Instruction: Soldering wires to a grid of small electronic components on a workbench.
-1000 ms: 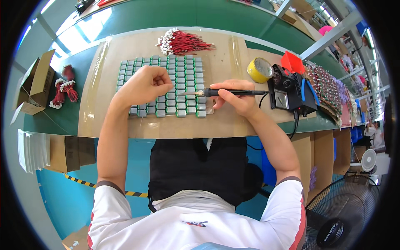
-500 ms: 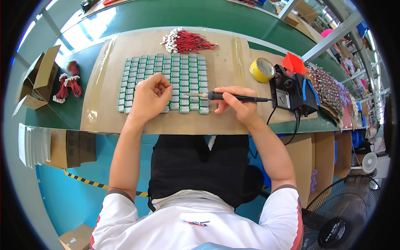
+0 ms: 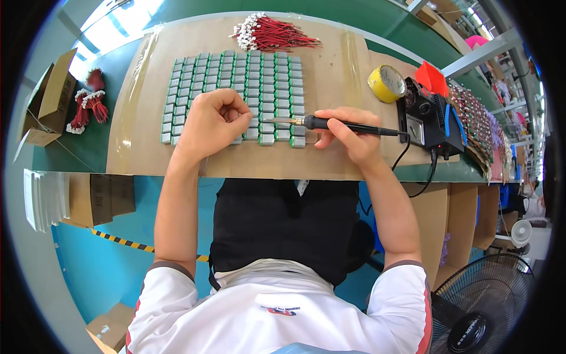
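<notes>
Mid-frame, the left hand [image 3: 215,125] pinches, contents unclear; the right hand [image 3: 355,137] grips one soldering iron [image 3: 319,122]. Lettering [image 3: 280,310] marks one shirt [image 3: 230,321].

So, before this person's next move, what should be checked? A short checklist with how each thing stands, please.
1. Iron held in right hand: ok.
2. Tip clear of the blocks: cannot tell; it shows over them.
3. Tip hot: cannot tell.
4. Left hand empty: cannot tell; too small to see.
5. Wires apart from the iron: ok.
6. Tape apart from both hands: ok.
</notes>
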Available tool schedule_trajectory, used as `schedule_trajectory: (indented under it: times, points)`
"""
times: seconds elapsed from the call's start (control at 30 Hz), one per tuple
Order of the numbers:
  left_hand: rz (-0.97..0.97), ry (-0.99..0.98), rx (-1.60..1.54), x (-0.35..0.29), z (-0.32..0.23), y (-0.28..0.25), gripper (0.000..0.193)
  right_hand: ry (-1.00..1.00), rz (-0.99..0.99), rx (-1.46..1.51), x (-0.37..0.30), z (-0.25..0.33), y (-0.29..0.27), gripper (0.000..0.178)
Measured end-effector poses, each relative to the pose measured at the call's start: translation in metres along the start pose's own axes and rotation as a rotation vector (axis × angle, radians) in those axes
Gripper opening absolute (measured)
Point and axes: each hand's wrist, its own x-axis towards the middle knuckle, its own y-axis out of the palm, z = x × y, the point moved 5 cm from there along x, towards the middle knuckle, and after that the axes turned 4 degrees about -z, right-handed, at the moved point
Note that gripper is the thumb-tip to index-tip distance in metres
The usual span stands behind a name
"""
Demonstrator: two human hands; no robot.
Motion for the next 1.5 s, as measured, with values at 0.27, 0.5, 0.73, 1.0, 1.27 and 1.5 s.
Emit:
schedule_trajectory:
  times: [0.27,0.5,0.73,1.0,1.27,1.5]
  points:
    - [0.041,-0.034,0.051,-0.0017,-0.0022,0.0015,0.007,-0.053,0.036,-0.037,0.0010,0.0006,0.0016,0.026]
    - [0.040,-0.035,0.077,-0.0017,-0.0008,0.0022,0.008,-0.045,0.053,-0.079,0.0019,0.0029,0.0022,0.025]
    - [0.051,-0.050,0.078,-0.0008,0.0007,0.0027,0.009,-0.062,0.010,-0.056,0.0033,0.0027,0.0044,0.020]
    - [0.055,-0.056,0.076,-0.0023,0.0002,0.0005,0.009,-0.064,0.013,-0.064,0.0040,0.0058,0.0066,0.019]
    - [0.060,-0.067,0.075,-0.0022,-0.0001,0.0025,0.009,-0.065,0.010,-0.064,0.0020,0.0040,0.0048,0.020]
    - [0.057,-0.056,0.080,-0.0010,0.0018,0.0023,0.008,-0.055,0.003,-0.043,0.0028,0.0032,0.0050,0.020]
